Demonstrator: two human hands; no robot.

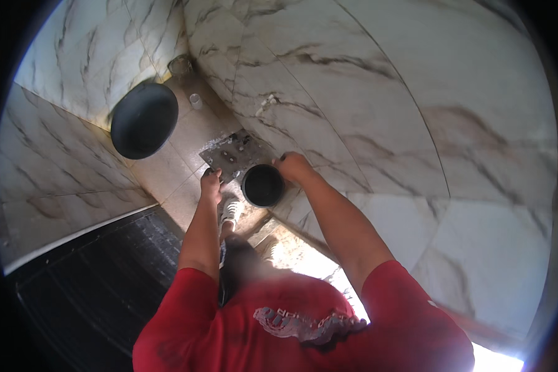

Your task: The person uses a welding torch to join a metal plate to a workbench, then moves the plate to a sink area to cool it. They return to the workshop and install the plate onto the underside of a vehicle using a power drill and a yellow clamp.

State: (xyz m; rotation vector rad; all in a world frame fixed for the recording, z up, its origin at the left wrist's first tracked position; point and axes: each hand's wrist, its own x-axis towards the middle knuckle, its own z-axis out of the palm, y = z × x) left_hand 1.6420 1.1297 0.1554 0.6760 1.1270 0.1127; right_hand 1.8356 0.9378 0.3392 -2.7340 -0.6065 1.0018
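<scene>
My right hand (295, 167) is closed at the far right side of a round black bucket (263, 186), seen from above with its dark inside showing. It seems to grip the bucket's rim or handle; the exact hold is too small to tell. Left of the bucket, my left hand (211, 186) is closed around something dark, of which only a small end shows above the fingers. Just beyond both hands lies a rough grey patch of floor (232, 155), with pale bits and dark spots on it.
A large black basin (144, 121) leans against the far left wall. A small whitish cup (196, 101) stands on the floor tiles (161, 162) near the far corner. Marbled tile walls (328, 93) close in on both sides. A dark ribbed surface (99, 273) fills the lower left.
</scene>
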